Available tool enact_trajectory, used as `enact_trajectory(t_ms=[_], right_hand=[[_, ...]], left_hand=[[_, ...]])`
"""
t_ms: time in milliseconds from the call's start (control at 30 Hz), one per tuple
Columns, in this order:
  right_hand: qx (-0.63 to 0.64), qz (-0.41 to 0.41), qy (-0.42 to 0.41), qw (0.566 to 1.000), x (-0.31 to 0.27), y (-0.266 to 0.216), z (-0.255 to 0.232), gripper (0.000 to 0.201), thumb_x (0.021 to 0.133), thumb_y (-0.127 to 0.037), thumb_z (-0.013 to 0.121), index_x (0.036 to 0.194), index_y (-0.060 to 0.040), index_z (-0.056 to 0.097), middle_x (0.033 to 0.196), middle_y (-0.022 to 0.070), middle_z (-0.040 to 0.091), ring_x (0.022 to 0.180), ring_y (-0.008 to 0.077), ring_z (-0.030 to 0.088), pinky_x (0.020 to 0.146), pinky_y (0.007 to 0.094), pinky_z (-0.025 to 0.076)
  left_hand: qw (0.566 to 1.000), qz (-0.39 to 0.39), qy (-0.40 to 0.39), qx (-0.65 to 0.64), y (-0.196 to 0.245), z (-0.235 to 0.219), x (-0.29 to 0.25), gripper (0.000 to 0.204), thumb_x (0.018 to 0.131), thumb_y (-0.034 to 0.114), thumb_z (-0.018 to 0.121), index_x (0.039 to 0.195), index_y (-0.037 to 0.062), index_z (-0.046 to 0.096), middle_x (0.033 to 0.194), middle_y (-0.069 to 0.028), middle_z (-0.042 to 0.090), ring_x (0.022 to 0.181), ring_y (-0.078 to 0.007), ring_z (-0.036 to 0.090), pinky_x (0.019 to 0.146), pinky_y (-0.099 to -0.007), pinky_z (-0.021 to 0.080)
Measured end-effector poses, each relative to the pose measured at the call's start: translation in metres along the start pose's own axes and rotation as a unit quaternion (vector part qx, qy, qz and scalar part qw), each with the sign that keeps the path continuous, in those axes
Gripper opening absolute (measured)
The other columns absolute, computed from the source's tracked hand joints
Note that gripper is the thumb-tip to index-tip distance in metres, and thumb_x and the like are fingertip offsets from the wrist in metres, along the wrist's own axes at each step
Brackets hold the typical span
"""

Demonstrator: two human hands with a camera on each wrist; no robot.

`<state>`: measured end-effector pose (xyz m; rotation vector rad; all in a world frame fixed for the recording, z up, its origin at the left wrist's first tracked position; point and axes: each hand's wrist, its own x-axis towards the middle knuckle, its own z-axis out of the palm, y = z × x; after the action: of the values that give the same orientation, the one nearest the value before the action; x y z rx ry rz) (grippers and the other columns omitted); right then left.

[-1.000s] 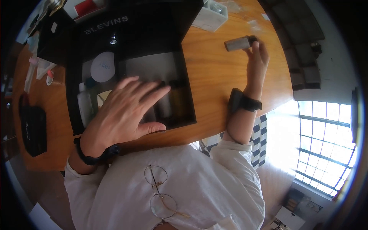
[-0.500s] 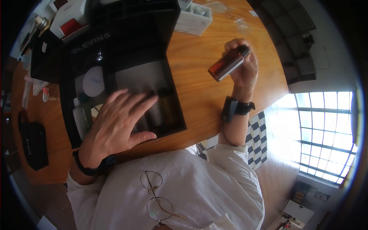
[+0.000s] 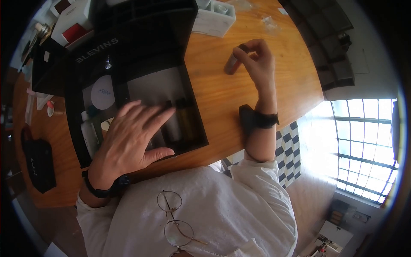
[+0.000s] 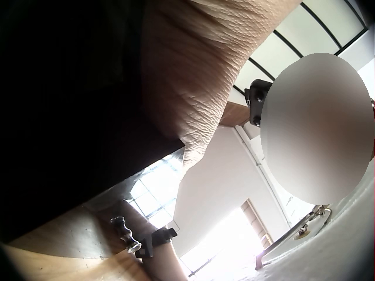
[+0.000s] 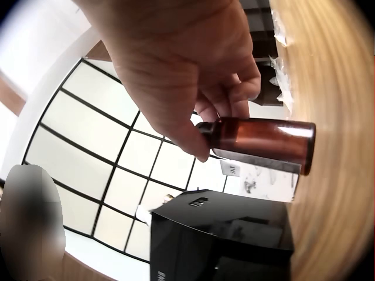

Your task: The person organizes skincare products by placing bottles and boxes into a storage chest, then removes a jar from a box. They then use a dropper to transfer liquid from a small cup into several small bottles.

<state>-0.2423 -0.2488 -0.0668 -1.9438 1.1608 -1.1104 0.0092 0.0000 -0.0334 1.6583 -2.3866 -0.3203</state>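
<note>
Right of the black box, my right hand [image 3: 260, 64] pinches an amber bottle [image 5: 266, 140] by its black cap between thumb and fingers. In the right wrist view the bottle's base is close to the wooden table, and a pale label strip runs along one side. My left hand [image 3: 130, 132] lies over the front of the black box [image 3: 197, 118], fingers extended and thumb out to the side. Below and around those fingers, the box holds a round white item [image 3: 103, 92], a pale bottle [image 3: 88, 133] and darker bottles [image 3: 185, 124], partly hidden.
The box's lid [image 3: 141, 43] stands raised at the back. A white marbled organizer [image 3: 214, 19] sits behind it on the table [image 3: 222, 111], near crumpled clear plastic [image 3: 269, 25]. A black pouch [image 3: 38, 165] lies at the far left.
My right hand turned the bottle over in the air, label side then amber side showing, then moved left and brought it base-down toward the table. My left hand stays over the box.
</note>
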Motion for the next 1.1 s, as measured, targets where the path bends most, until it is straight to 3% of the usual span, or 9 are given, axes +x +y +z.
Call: enact_trajectory(t_ms=[100,400,500,600,900,1100], right_hand=[[-0.084,-0.011,0.007,0.996,0.003,0.006,0.002,0.037,0.076,-0.030,0.084,0.092,-0.0027,0.065,0.079,0.0030,0.067,0.069,0.0091,0.058,0.063,0.0266,0.045],[0.053,0.058,-0.018,0.997,0.004,0.009,0.001,0.034,0.083,-0.034,0.081,0.100,-0.0049,0.074,0.069,0.0031,0.066,0.067,0.0091,0.059,0.063,0.0256,0.046],[0.035,0.097,-0.020,0.994,0.006,0.010,-0.001,0.036,0.082,-0.035,0.082,0.097,-0.0036,0.072,0.071,0.0040,0.068,0.066,0.0099,0.061,0.062,0.0256,0.047],[0.011,0.071,-0.006,0.997,0.006,0.014,0.000,0.038,0.081,-0.036,0.083,0.094,-0.0020,0.071,0.072,0.0050,0.068,0.064,0.0107,0.061,0.062,0.0260,0.048],[0.003,0.093,0.011,0.996,0.007,0.007,0.000,0.041,0.082,-0.037,0.083,0.088,0.0006,0.069,0.070,0.0042,0.067,0.061,0.0090,0.060,0.056,0.0236,0.048],[0.130,0.093,-0.002,0.987,0.005,0.004,-0.005,0.035,0.088,-0.031,0.079,0.083,0.0015,0.065,0.068,0.0053,0.065,0.051,0.0068,0.052,0.046,0.0206,0.038]], left_hand=[[1.000,0.002,0.001,-0.001,-0.001,0.000,0.000,0.089,0.086,0.074,0.048,0.143,0.0059,0.047,0.123,-0.0157,0.063,0.114,-0.0328,0.060,0.111,-0.0506,0.036],[1.000,0.002,0.006,-0.016,0.001,-0.001,0.001,0.088,0.085,0.073,0.049,0.141,0.0054,0.050,0.114,-0.0155,0.066,0.110,-0.0316,0.062,0.110,-0.0501,0.037],[1.000,0.003,0.009,-0.013,0.000,0.001,0.001,0.088,0.085,0.073,0.051,0.141,0.0054,0.050,0.112,-0.0153,0.066,0.109,-0.0315,0.062,0.110,-0.0499,0.037],[1.000,0.004,0.011,-0.013,0.000,0.000,0.001,0.088,0.085,0.073,0.052,0.141,0.0055,0.050,0.111,-0.0153,0.066,0.109,-0.0315,0.062,0.110,-0.0499,0.037],[1.000,0.009,0.015,-0.010,-0.002,0.002,0.000,0.085,0.085,0.071,0.053,0.138,0.0046,0.053,0.112,-0.0156,0.066,0.110,-0.0314,0.061,0.111,-0.0499,0.037],[1.000,0.014,0.013,-0.006,-0.002,0.001,-0.001,0.076,0.087,0.065,0.057,0.132,0.0039,0.057,0.117,-0.0142,0.065,0.114,-0.0303,0.060,0.112,-0.0496,0.036]])
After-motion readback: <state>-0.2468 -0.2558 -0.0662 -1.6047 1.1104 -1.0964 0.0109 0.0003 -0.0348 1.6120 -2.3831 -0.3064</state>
